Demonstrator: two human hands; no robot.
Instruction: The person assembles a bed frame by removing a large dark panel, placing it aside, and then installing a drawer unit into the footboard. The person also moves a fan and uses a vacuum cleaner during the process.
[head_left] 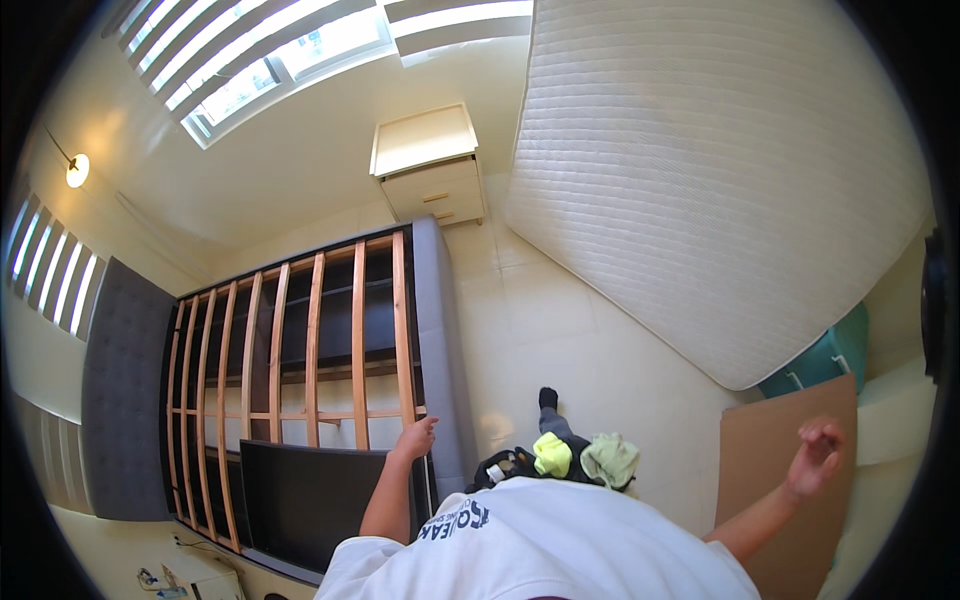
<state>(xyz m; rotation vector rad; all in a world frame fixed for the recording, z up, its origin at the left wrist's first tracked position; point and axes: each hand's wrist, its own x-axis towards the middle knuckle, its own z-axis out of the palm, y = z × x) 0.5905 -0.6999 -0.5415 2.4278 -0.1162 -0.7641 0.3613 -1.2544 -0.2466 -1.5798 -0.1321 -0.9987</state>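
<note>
My left hand (418, 437) is closed at the foot end of a bed frame (443, 330) with grey upholstered sides. It is beside the end of a wooden rail and the last slat; what its fingers hold, if anything, is hidden. Wooden slats (359, 330) span the frame over black storage compartments. A flat black panel (315, 490) covers part of the slats near my left forearm. My right hand (815, 455) is out to the side above a brown cardboard sheet (775, 500), fingers loosely bent and apart, holding nothing.
A white quilted mattress (700, 190) stands tilted at the right, against a teal case (825, 350). Behind the bed's foot is a cream drawer cabinet (432, 185). Yellow (552, 454) and pale green cloths (610, 460) hang at my waist. A tufted grey headboard (125, 390) is at far left.
</note>
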